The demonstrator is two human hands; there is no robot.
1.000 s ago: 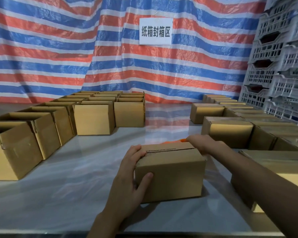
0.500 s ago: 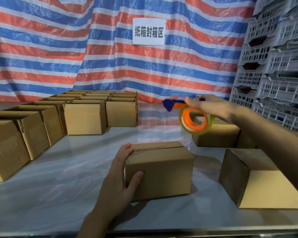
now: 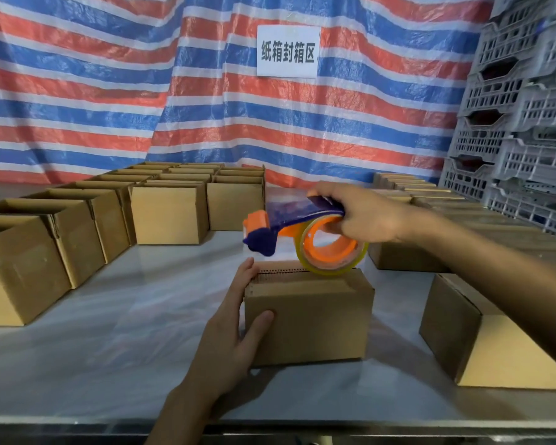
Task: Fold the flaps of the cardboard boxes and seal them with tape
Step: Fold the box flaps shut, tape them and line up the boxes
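Note:
A small cardboard box [image 3: 312,322] with its top flaps folded down sits on the table in front of me. My left hand [image 3: 235,332] grips its left end, thumb on the front face and fingers over the top edge. Just above the box's top hangs an orange and blue tape dispenser [image 3: 302,232] with a roll of clear tape. My right hand [image 3: 363,216] holds it by the handle, and the roll nearly touches the back of the box top.
Open-topped boxes [image 3: 170,213] line the left and back of the white table [image 3: 109,332]. Closed boxes [image 3: 475,342] stand at the right. Grey plastic crates [image 3: 520,123] are stacked at the far right. A striped tarp with a white sign [image 3: 288,51] hangs behind.
My right hand lifted the tape dispenser from behind the box, then brought it down and left until it hangs just over the box top. My left hand kept its grip on the box.

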